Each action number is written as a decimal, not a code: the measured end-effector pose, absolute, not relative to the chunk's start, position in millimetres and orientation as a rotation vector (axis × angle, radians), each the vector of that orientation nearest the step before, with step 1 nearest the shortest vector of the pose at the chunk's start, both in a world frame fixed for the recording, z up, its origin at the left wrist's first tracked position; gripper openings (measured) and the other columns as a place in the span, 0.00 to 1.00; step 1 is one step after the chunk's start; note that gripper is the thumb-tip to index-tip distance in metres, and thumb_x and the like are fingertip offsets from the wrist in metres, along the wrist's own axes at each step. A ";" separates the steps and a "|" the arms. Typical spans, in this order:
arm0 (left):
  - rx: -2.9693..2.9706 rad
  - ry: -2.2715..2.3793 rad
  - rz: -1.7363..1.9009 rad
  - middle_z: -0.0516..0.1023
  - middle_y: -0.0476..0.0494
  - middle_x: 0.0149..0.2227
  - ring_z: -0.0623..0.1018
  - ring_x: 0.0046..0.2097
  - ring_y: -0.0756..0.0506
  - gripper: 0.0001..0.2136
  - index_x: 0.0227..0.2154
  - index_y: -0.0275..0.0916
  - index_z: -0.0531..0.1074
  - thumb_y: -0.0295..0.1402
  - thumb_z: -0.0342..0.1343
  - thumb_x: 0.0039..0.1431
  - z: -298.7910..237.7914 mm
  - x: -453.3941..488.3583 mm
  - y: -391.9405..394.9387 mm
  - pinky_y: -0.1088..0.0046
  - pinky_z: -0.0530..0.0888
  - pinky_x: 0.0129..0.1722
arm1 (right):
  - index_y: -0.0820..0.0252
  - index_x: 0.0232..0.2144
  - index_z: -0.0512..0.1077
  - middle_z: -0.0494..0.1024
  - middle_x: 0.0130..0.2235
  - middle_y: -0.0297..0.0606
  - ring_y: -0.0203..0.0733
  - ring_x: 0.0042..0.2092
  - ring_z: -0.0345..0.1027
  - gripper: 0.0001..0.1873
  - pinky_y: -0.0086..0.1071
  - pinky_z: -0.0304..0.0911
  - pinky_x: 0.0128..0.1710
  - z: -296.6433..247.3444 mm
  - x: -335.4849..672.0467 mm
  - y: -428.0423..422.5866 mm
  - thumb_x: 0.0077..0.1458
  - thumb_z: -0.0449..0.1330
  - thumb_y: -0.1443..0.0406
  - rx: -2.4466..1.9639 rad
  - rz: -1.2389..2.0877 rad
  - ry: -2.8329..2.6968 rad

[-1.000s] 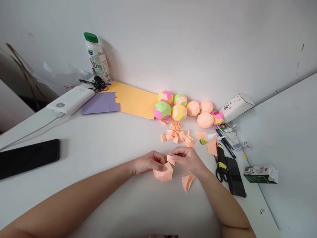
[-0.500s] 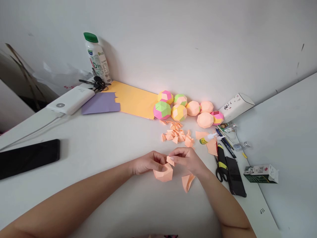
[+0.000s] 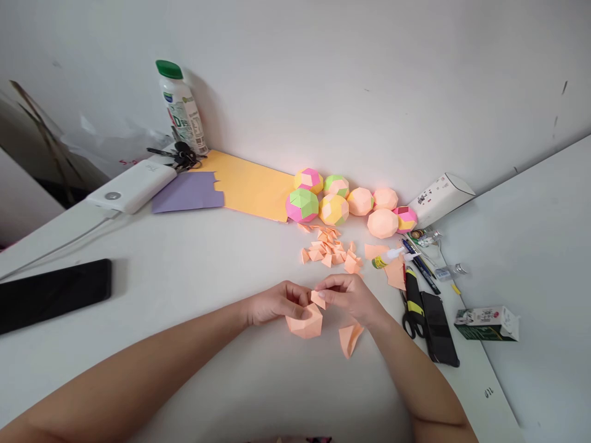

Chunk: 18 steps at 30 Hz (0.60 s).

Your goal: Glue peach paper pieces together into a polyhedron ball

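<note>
A peach paper ball (image 3: 305,325) with flat facets is gripped by my left hand (image 3: 279,303), thumb on its top side. Between the thumb and fingers of my right hand (image 3: 348,298) is a small peach paper piece (image 3: 318,299), just at the ball's upper edge; whether the two touch I cannot tell. A folded peach paper scrap (image 3: 349,340) lies below my right hand. Beyond my hands is a pile of small folded peach paper pieces (image 3: 325,249). Several finished-looking faceted paper balls (image 3: 335,210) in peach, yellow, green and pink sit against the wall.
On the right lie a glue bottle (image 3: 379,261), pens (image 3: 422,267), scissors (image 3: 410,323), a cutter (image 3: 414,292), a dark phone (image 3: 441,329) and a small carton (image 3: 487,324). Leftward are orange card (image 3: 258,184), purple card (image 3: 187,194), a power bank (image 3: 133,184), keys (image 3: 184,155), a bottle (image 3: 182,107) and a black phone (image 3: 55,295).
</note>
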<state>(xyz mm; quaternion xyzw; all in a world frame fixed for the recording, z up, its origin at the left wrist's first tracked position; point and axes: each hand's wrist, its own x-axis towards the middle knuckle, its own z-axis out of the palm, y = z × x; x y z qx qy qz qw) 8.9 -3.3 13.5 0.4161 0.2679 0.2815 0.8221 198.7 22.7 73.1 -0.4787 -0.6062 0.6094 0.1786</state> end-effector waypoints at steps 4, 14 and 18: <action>0.879 0.567 0.602 0.62 0.52 0.22 0.63 0.25 0.53 0.09 0.15 0.34 0.65 0.29 0.61 0.42 14.0 9.3 -2.8 0.74 0.61 0.27 | 0.61 0.30 0.76 0.76 0.28 0.35 0.37 0.31 0.69 0.08 0.32 0.64 0.35 72.5 198.9 23.3 0.46 0.63 0.62 -1.344 1.725 -1.721; 0.889 0.562 0.608 0.62 0.53 0.22 0.63 0.26 0.53 0.09 0.15 0.34 0.64 0.28 0.60 0.41 14.9 8.8 -3.1 0.75 0.60 0.27 | 0.60 0.30 0.76 0.76 0.28 0.34 0.37 0.31 0.69 0.08 0.32 0.64 0.34 71.3 199.4 23.3 0.46 0.63 0.62 -1.338 1.717 -1.717; 0.892 0.549 0.611 0.62 0.52 0.23 0.63 0.26 0.53 0.09 0.15 0.34 0.64 0.27 0.59 0.43 13.6 8.9 -2.4 0.75 0.61 0.27 | 0.61 0.30 0.76 0.76 0.28 0.35 0.36 0.30 0.69 0.09 0.32 0.64 0.34 71.5 199.5 23.7 0.46 0.64 0.61 -1.343 1.725 -1.712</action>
